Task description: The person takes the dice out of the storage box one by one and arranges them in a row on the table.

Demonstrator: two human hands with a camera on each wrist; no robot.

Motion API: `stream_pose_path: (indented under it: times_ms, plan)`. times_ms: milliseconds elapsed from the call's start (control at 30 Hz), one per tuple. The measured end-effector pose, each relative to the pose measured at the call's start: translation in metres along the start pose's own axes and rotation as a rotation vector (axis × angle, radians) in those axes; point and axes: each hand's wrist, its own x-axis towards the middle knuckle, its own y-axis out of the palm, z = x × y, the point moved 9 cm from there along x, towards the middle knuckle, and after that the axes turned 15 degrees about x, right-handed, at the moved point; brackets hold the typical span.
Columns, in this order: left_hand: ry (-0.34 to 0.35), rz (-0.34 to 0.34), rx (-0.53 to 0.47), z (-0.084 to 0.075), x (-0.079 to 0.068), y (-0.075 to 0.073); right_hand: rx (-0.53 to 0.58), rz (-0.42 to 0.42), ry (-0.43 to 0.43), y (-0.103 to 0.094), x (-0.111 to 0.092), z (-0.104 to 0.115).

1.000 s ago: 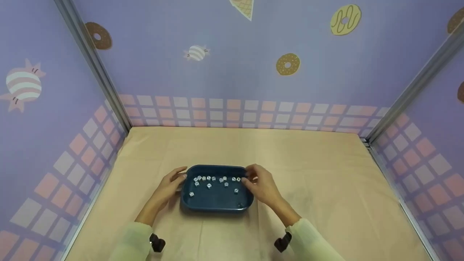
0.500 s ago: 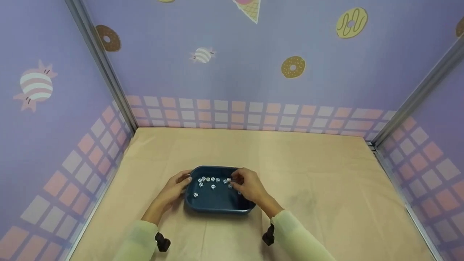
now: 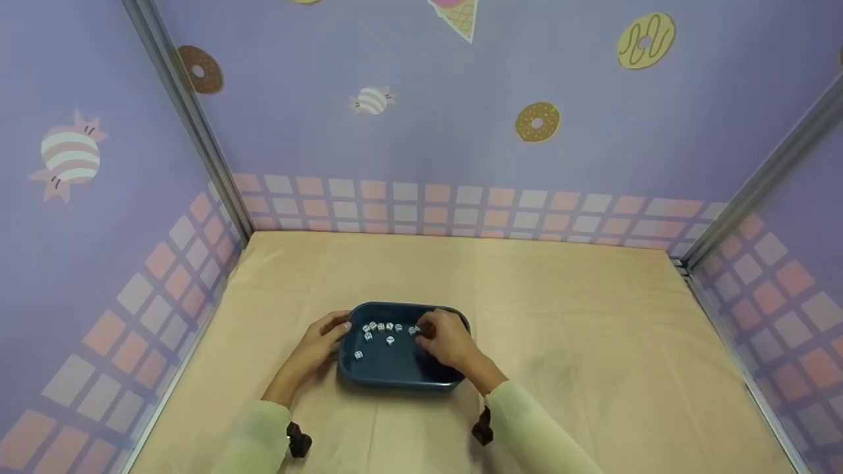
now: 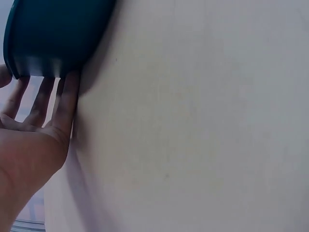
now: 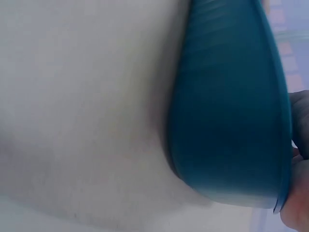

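A dark blue rectangular tray [image 3: 395, 380] rests on the cloth, with several small white dice [image 3: 390, 340] inside, mostly along its far side. My left hand [image 3: 319, 342] holds the tray's left end, thumb at the rim and fingers against the outer wall, as the left wrist view also shows. Over the tray's right part, my right hand [image 3: 448, 339] reaches in, thumb and fingertips closing at a white die [image 3: 413, 330] that they partly cover. Whatever lies under the palm is hidden. In the right wrist view the tray's outer wall [image 5: 227, 111] blocks the fingertips.
A cream cloth [image 3: 579, 316] covers the table. Purple walls [image 3: 448, 131] with printed sweets and a checked band stand at the back and both sides. Metal posts [image 3: 191, 112] mark the corners.
My right hand has moved left from the tray's right rim into the tray, over dice seen there before. My left hand stays at the left end. The head view has shifted slightly.
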Motion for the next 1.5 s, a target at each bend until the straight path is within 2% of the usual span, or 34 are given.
stream_pose_path:
  times_ms: [167,433,767,1067,1267,1333,1400,1500]
  plan:
    - [0.028,-0.031,0.029,-0.001,0.001,-0.003,-0.029,0.014,0.0,0.002,0.002,0.0]
    - [0.03,-0.108,0.04,0.002,-0.002,-0.004,-0.031,0.04,0.029,0.006,0.003,-0.001]
    - [0.014,-0.16,0.052,0.007,-0.006,-0.003,-0.12,0.074,0.052,0.014,0.001,-0.004]
    - [0.028,-0.15,0.006,0.007,-0.004,0.002,-0.182,0.089,0.033,0.015,-0.003,-0.005]
    - [0.023,-0.16,0.025,0.008,-0.004,0.004,-0.206,0.107,0.035,0.018,-0.006,-0.008]
    - [0.021,-0.159,0.027,0.009,-0.004,0.003,-0.192,0.095,0.027,0.016,-0.005,-0.007]
    - [0.022,-0.16,0.025,0.01,-0.003,0.0,-0.159,0.047,0.004,0.012,-0.003,-0.004]
    - [0.021,-0.167,0.016,0.009,-0.004,-0.004,-0.032,-0.054,-0.042,0.001,-0.001,0.001]
